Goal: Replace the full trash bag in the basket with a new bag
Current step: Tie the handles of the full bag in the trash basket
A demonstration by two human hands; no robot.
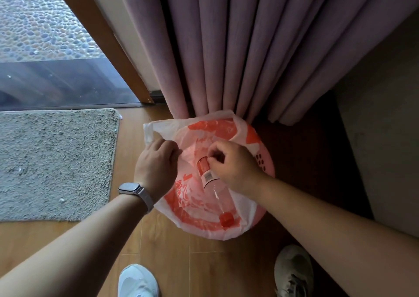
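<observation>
left hand (156, 160) pinched on trash bag (192, 208) edge. right hand (233, 162) fingers closed on bag film beside plastic bottle (213, 187). pink basket (264, 160) under bag.

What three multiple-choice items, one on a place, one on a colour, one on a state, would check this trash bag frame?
1. Where does the basket stand?
A. on the grey mat
B. on the wooden floor at the foot of the curtain
C. on a table

2. What colour is the bottle cap?
A. blue
B. white
C. red

3. What is the state of the trash bag?
A. in the basket, mouth open
B. tied shut on the floor
C. lifted clear of the basket

Key: 1 B, the curtain hangs right behind it; 2 C, the cap shows red at the bottle's near end; 3 A, the left hand and right hand pinch its plastic over the basket.
</observation>
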